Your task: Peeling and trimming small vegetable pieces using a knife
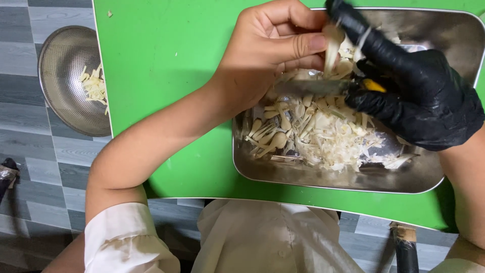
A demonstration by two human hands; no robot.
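My bare left hand (270,48) pinches a pale, whitish strip (332,50) over a steel tray (283,174). My right hand (419,88), in a black glove, grips a knife with a yellow-tipped handle (373,85); its blade (308,87) points left under the strip. The gloved fingers also touch the strip's top. A heap of pale peeled pieces and shavings (318,134) fills the tray below both hands.
The tray rests on a green table (161,55). A perforated metal colander (65,76) with several pale shreds sits on the grey tiled floor at the left. My white shirt (262,237) shows at the table's near edge.
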